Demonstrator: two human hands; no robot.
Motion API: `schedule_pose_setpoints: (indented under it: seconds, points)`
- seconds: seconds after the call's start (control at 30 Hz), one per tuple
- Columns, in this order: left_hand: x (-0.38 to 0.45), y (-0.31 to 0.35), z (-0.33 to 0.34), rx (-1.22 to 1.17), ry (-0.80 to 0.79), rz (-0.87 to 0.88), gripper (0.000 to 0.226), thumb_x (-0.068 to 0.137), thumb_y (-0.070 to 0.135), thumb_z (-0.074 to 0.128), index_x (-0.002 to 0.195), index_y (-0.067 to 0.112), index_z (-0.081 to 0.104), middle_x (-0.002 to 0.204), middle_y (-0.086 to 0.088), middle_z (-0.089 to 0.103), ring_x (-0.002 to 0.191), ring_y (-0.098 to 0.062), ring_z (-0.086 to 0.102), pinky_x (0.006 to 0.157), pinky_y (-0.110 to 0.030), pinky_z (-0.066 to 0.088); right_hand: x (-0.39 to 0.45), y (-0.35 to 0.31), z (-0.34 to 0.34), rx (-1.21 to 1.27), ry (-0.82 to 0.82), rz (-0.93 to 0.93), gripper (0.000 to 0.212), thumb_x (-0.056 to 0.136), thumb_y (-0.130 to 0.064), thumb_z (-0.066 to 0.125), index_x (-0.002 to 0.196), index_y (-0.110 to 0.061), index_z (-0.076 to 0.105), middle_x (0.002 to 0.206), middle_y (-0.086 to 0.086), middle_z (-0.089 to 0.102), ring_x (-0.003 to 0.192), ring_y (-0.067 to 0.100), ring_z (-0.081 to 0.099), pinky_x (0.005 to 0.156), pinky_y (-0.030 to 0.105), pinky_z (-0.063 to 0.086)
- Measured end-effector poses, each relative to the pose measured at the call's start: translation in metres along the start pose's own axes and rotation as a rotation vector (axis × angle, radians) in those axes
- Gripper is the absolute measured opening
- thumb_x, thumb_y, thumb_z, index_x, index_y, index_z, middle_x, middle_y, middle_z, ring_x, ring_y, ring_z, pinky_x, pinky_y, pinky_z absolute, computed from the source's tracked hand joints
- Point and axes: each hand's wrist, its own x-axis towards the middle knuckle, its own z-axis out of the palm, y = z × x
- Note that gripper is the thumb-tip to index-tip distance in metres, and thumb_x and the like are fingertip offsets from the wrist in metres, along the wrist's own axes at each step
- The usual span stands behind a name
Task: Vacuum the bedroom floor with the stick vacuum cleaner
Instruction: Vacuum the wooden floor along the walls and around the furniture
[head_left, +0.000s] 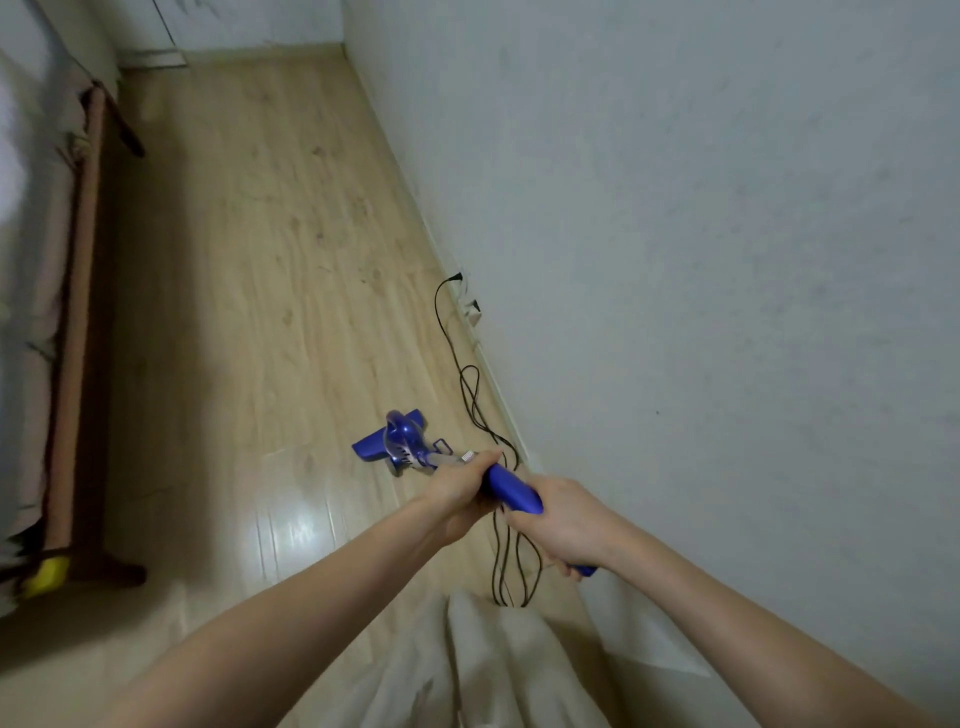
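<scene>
A blue stick vacuum cleaner (402, 441) stands on the light wooden floor (270, 260), its floor head close to the right wall. My left hand (460, 488) grips the upper part of its blue handle. Just behind it, my right hand (563, 525) holds the handle's rear end. The vacuum's black cord (470, 384) trails along the skirting from a wall socket (460, 278) and hangs in loops under my hands.
A bed with a brown wooden frame (72, 338) runs along the left side. A yellow object (47, 574) sits at its near corner. A white wall (701, 234) closes the right side. Pale fabric (483, 665) hangs below my hands.
</scene>
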Motion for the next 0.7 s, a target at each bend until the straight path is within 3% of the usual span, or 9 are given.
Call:
schedule_pose_setpoints:
  seconds: [0.07,0.17,0.27,0.33,0.43,0.6,0.7]
  points:
    - [0.006,-0.009,0.003,-0.026,-0.010,0.012,0.023,0.093,0.014,0.060,0.110,0.000,0.054,0.100,-0.020,0.058,0.090,-0.027,0.060,0.076,-0.034,0.055,0.003,0.010,0.004,-0.050,0.046,-0.005,0.016,0.095,-0.030,0.050,0.108,-0.023,0.046,0.071,0.003,0.056,0.039,0.015,0.050,0.039,0.024,0.044]
    - [0.021,-0.013,0.006,-0.029,0.007,0.007,0.023,0.093,0.014,0.061,0.109,0.000,0.053,0.091,-0.017,0.060,0.080,-0.023,0.062,0.067,-0.029,0.057,0.023,0.027,0.008,-0.206,0.148,-0.024,0.034,0.094,-0.036,0.051,0.127,-0.029,0.044,0.087,-0.003,0.057,0.060,0.015,0.055,0.054,0.028,0.045]
    - [0.043,0.000,0.007,-0.014,0.038,0.039,0.022,0.093,0.013,0.059,0.109,-0.001,0.052,0.088,-0.015,0.060,0.077,-0.022,0.062,0.069,-0.028,0.055,0.054,0.034,0.007,-0.249,0.240,-0.069,0.044,0.093,-0.039,0.053,0.135,-0.032,0.043,0.094,-0.006,0.057,0.076,0.015,0.057,0.063,0.026,0.045]
    - [0.058,0.012,0.005,-0.016,0.090,0.057,0.015,0.094,0.012,0.058,0.102,0.000,0.054,0.085,-0.014,0.061,0.075,-0.021,0.062,0.070,-0.029,0.054,0.076,0.032,0.003,-0.223,0.239,-0.112,0.044,0.094,-0.038,0.054,0.136,-0.032,0.043,0.094,-0.005,0.059,0.075,0.014,0.057,0.059,0.021,0.041]
    - [0.081,0.033,0.000,-0.008,0.164,0.082,0.008,0.095,0.010,0.055,0.089,0.005,0.053,0.081,-0.012,0.060,0.072,-0.020,0.061,0.068,-0.029,0.053,0.113,0.021,-0.002,-0.194,0.185,-0.175,0.043,0.096,-0.038,0.052,0.137,-0.028,0.043,0.095,-0.003,0.060,0.078,0.017,0.058,0.064,0.027,0.043]
    - [0.116,0.078,-0.018,0.001,0.251,0.140,0.011,0.094,0.013,0.057,0.100,0.004,0.052,0.084,-0.012,0.060,0.074,-0.021,0.060,0.067,-0.030,0.052,0.170,-0.012,-0.014,-0.198,0.122,-0.226,0.037,0.098,-0.039,0.049,0.131,-0.022,0.044,0.092,-0.001,0.059,0.073,0.017,0.056,0.060,0.029,0.043]
    - [0.125,0.100,-0.030,-0.004,0.284,0.155,0.009,0.095,0.013,0.056,0.092,0.006,0.053,0.080,-0.012,0.061,0.072,-0.021,0.060,0.068,-0.031,0.053,0.190,-0.033,-0.014,-0.191,0.107,-0.264,0.036,0.099,-0.040,0.045,0.130,-0.023,0.043,0.094,0.000,0.061,0.076,0.017,0.059,0.062,0.030,0.046]
